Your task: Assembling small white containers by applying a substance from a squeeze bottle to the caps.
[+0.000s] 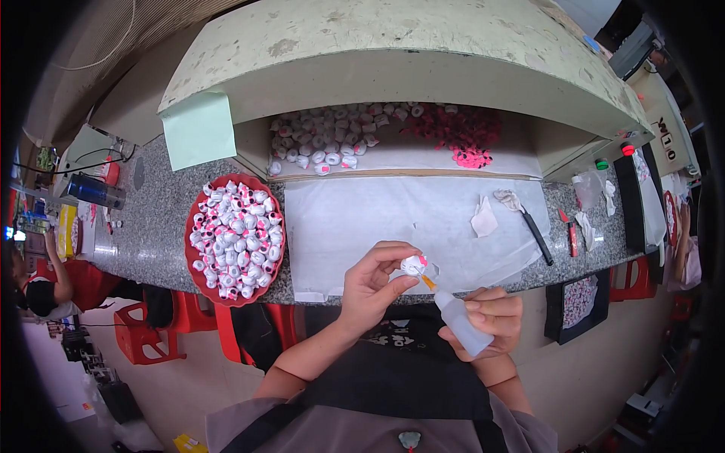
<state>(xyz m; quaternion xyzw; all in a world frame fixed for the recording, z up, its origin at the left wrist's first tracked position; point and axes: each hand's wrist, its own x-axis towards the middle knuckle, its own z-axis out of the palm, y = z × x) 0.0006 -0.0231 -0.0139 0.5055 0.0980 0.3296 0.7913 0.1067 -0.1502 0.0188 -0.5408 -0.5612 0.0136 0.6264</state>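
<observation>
Between the thumb and fingers of my left hand (pixel 375 281) is a small white toy head (pixel 414 265) with a pink patch. My right hand (pixel 495 321) is wrapped round a translucent white squeeze bottle (pixel 461 323), tilted up to the left. Its thin orange-based nozzle (pixel 428 281) points at the toy head; whether the tip touches it I cannot tell. Both hands are above the near edge of the white paper sheet (pixel 347 219). To the left, a red scalloped basin (pixel 281 264) is heaped with similar white, pink and black pieces.
A pale worn shelf box (pixel 377 72) spans the back. Under it lie white pieces (pixel 325 140) and a pile of pink pieces (pixel 472 156). At right are a black-handled brush (pixel 536 235), crumpled tissue (pixel 483 217) and a red marker-like stick (pixel 572 238). Another person (pixel 64 283) sits at far left.
</observation>
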